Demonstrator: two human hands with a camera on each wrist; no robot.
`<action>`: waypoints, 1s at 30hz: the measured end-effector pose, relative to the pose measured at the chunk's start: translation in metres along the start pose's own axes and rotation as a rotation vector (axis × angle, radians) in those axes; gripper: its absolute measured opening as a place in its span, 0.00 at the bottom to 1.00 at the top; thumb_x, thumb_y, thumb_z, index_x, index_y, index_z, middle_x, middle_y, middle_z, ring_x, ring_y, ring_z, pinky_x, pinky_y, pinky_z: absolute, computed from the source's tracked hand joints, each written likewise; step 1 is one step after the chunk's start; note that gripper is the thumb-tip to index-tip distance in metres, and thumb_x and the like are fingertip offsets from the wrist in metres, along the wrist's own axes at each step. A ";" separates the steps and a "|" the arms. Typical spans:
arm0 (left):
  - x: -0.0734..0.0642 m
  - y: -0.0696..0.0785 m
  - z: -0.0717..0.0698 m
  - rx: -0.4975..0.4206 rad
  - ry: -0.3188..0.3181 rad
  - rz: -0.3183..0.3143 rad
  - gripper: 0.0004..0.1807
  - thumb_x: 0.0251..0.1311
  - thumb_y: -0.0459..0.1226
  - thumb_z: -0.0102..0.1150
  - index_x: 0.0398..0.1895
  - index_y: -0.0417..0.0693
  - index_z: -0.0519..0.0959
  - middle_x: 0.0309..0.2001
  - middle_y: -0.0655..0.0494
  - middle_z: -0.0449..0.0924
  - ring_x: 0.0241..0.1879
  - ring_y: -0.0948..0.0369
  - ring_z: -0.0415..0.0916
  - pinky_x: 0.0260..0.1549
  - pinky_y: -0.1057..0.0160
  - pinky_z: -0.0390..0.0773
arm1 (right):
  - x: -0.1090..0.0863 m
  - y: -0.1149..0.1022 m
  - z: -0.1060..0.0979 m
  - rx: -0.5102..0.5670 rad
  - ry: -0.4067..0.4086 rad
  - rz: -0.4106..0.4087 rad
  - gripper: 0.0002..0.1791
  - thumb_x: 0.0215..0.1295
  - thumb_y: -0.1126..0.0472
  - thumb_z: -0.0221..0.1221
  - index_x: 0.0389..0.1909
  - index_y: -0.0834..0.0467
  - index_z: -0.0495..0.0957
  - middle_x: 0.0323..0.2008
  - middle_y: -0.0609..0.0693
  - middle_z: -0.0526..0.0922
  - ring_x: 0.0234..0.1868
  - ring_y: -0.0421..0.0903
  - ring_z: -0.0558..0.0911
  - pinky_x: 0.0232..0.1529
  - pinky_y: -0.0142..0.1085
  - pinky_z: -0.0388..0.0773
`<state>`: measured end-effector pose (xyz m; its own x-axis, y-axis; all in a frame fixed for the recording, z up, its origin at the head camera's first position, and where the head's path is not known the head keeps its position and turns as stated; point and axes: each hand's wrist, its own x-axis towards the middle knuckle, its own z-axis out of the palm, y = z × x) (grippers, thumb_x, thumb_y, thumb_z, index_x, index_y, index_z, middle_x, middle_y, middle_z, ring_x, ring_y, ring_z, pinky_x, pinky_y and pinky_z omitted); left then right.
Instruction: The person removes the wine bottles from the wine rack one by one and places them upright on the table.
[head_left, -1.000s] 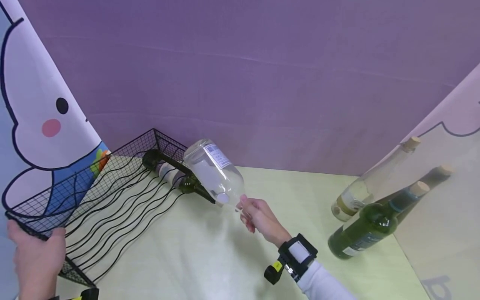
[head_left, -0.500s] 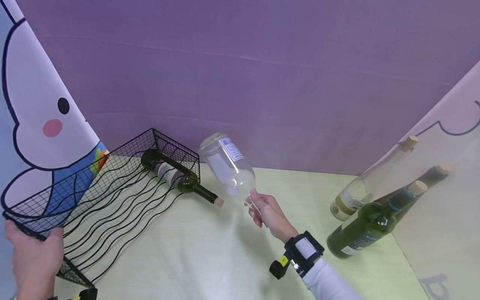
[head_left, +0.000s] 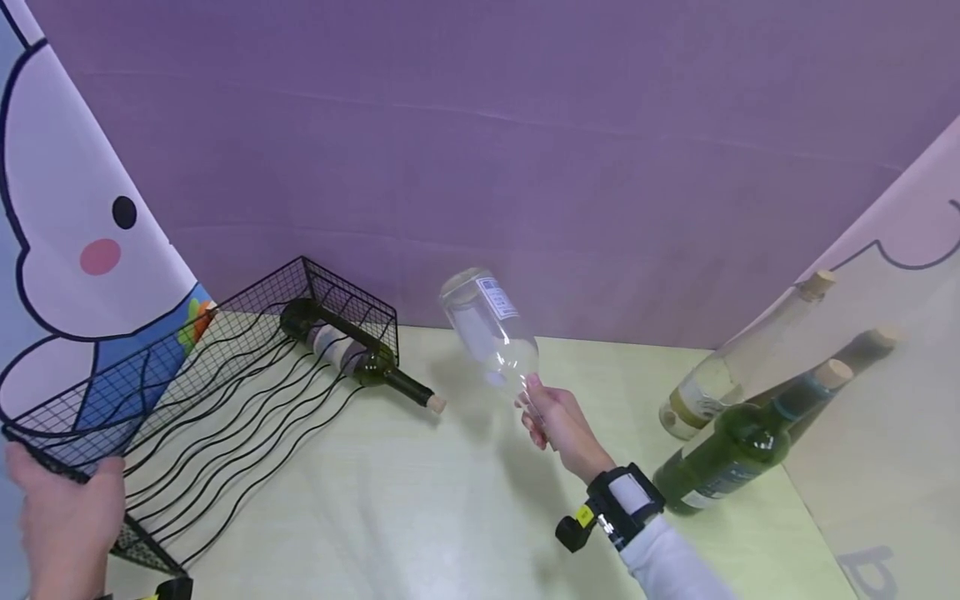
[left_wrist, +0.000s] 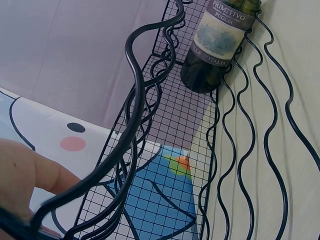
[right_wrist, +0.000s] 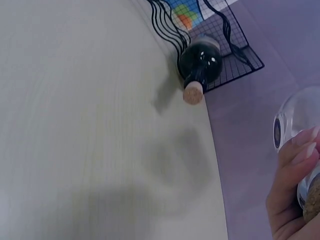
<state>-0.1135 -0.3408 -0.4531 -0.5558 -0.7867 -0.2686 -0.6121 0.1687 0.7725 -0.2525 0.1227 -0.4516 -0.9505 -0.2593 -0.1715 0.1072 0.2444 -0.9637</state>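
In the head view my right hand [head_left: 558, 421] grips a clear glass bottle [head_left: 487, 321] by its neck and holds it tilted above the table, base up and to the left. A cork [right_wrist: 313, 202] shows beside the fingers in the right wrist view. My left hand [head_left: 67, 508] grips the near end of a black wire wine rack [head_left: 247, 492] with wavy bars. At the rack's far end lies a dark green wine bottle [head_left: 337, 350], its corked neck pointing right and toward me. The label on that bottle [left_wrist: 222, 35] faces the left wrist camera.
To the right stand a clear corked bottle [head_left: 697, 404] and a green corked bottle [head_left: 723, 458], with a dark corked bottle [head_left: 858, 358] partly hidden behind them. A purple backdrop [head_left: 525, 167] rises along the table's [head_left: 360, 517] back edge.
My right hand has carried the clear bottle to the right, away from the rack, and the dark bottle's cork has come into sight. My left hand stays on the rack.
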 end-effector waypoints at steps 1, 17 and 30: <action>0.000 0.001 0.000 0.000 0.003 0.004 0.47 0.68 0.45 0.38 0.77 0.59 0.19 0.77 0.29 0.35 0.75 0.30 0.39 0.72 0.33 0.48 | 0.000 0.001 -0.002 -0.001 0.009 0.005 0.34 0.75 0.38 0.43 0.44 0.68 0.76 0.18 0.46 0.70 0.16 0.40 0.66 0.18 0.29 0.63; 0.000 0.000 -0.001 -0.007 0.018 0.005 0.46 0.68 0.45 0.37 0.77 0.59 0.19 0.77 0.29 0.35 0.75 0.30 0.39 0.72 0.33 0.48 | 0.004 0.014 -0.021 -0.056 0.112 0.084 0.33 0.74 0.36 0.43 0.36 0.64 0.77 0.17 0.46 0.70 0.15 0.41 0.67 0.19 0.31 0.63; -0.002 0.001 0.000 0.001 0.012 0.016 0.46 0.67 0.45 0.38 0.77 0.58 0.20 0.76 0.26 0.37 0.74 0.29 0.41 0.70 0.32 0.49 | 0.006 0.022 -0.029 -0.050 0.147 0.184 0.31 0.74 0.37 0.42 0.32 0.61 0.76 0.16 0.44 0.71 0.16 0.40 0.67 0.20 0.30 0.63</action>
<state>-0.1128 -0.3394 -0.4517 -0.5588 -0.7908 -0.2497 -0.6041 0.1819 0.7758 -0.2642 0.1535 -0.4681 -0.9488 -0.0683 -0.3084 0.2717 0.3217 -0.9070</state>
